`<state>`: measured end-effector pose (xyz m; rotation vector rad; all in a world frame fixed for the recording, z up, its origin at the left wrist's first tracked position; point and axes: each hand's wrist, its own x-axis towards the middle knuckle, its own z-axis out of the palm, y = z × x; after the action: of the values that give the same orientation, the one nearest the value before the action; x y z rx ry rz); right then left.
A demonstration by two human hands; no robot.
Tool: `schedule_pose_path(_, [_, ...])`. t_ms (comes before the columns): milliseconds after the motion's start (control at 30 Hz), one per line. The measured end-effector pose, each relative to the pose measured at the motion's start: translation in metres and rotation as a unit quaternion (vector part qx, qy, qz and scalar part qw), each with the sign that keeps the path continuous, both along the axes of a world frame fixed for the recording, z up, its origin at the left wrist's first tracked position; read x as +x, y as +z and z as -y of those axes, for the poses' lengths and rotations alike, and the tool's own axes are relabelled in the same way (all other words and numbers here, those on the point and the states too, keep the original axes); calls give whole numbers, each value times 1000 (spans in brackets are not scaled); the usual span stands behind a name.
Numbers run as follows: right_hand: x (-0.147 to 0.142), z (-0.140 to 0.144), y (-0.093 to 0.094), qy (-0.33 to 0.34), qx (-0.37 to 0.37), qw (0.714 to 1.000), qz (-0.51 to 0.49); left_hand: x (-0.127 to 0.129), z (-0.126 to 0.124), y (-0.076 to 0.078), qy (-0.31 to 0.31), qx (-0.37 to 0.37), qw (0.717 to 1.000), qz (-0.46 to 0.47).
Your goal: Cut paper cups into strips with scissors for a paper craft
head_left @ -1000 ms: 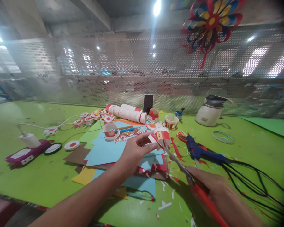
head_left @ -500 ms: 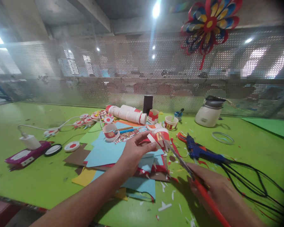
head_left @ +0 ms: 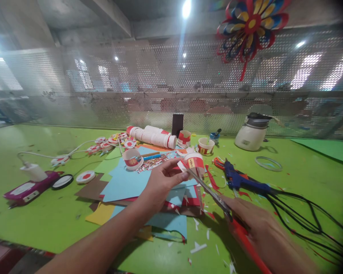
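Between thumb and fingers, my left hand pinches a small white strip of paper. My right hand grips scissors with red handles, their blades reaching up and left to the strip. The blade tips are right at the paper; whether they touch it I cannot tell. Just behind lies a red and white paper cup. Under my left hand are stacked sheets of blue paper, with brown, red and yellow ones among them.
A blue glue gun with black cords lies at the right. Behind are stacked paper cups, a phone and a white kettle. A purple power strip sits at the left. Paper scraps litter the green table.
The scissors have moved left and up, bringing their blades to the strip; they look more closed than before. My left hand has stayed nearly still. The view has shifted slightly.
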<state>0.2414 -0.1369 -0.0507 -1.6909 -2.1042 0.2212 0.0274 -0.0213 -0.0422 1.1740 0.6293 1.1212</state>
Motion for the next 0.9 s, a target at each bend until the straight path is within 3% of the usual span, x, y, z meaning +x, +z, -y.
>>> schedule_pose_path(633, [-3,2,0,-19,15,1000,15,3,6,6,-3,-16,999,41])
schedule_pose_path(900, [2,-4,9,-14,68,996,-53,2,7,9,7,-32,998,52])
